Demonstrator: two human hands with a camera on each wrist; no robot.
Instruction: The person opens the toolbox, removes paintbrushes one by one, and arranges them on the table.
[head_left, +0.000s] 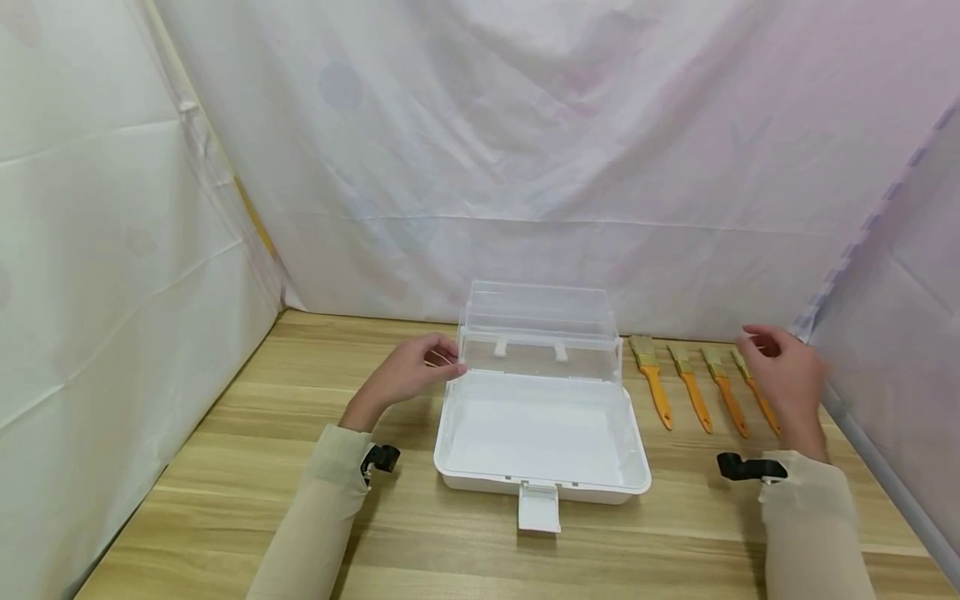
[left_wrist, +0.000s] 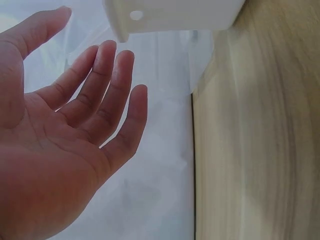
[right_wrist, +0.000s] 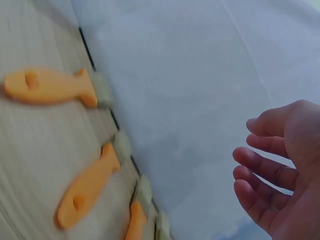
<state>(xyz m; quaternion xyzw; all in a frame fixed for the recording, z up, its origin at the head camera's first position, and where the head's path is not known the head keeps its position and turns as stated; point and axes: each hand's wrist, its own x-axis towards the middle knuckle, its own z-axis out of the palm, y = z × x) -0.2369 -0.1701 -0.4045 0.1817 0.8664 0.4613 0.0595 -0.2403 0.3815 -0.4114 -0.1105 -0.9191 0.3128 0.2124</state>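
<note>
A white plastic box [head_left: 536, 429] stands on the table, its clear lid [head_left: 540, 308] raised toward the back curtain. The front latch [head_left: 538, 508] hangs down. My left hand [head_left: 411, 367] is at the lid's left edge, thumb and fingers spread apart. In the left wrist view that hand [left_wrist: 75, 135] holds nothing, with the box's white side [left_wrist: 175, 15] above it. Over the rightmost brush hovers my right hand [head_left: 791, 375], fingers loosely bent and holding nothing. Several flat paintbrushes [head_left: 654, 387] with orange handles lie right of the box, bristles toward the back.
The wooden table [head_left: 285, 400] extends to both sides of the box. A pale curtain [head_left: 450, 150] hangs along its back edge, with more white cloth [head_left: 90, 250] on the left and right. Black camera mounts sit on both wrists.
</note>
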